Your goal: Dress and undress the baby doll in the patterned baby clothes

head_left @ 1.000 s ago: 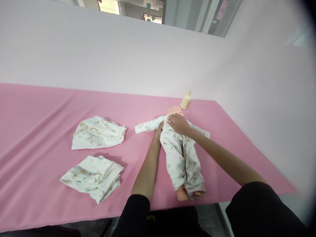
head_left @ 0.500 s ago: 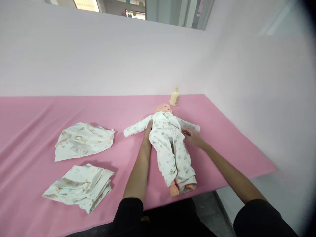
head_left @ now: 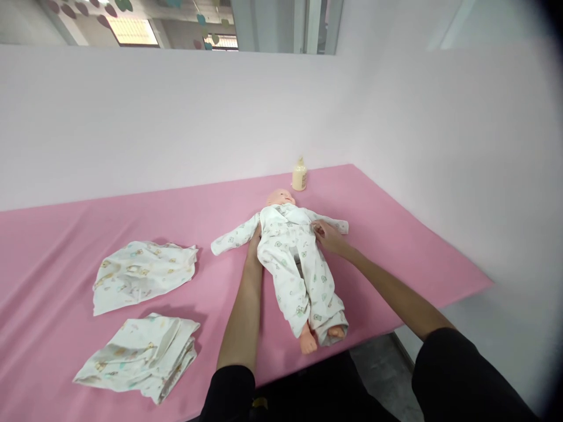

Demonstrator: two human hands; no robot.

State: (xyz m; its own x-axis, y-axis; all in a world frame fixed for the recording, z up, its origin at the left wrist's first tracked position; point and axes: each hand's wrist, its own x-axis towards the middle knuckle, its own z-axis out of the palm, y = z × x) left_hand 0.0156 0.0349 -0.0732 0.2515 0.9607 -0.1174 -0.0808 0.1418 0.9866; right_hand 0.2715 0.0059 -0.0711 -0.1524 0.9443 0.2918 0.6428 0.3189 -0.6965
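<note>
Doll [head_left: 288,249] on its back in patterned clothes [head_left: 320,284]

Bare feet [head_left: 308,341] point toward the near edge of the pink-covered desk [head_left: 396,252]. At left lie a folded cloth [head_left: 136,358] and, just beyond it, a second cloth [head_left: 141,274]. The left hand [head_left: 255,241] rests against the doll's left side, fingers partly hidden; its opening and grip cannot be told. The right hand [head_left: 329,235], fingers curled nearly closed, meets the clothes' right edge; whether it grips is unclear. Beyond the head [head_left: 280,197] stands a bottle [head_left: 299,177], upright.
</note>
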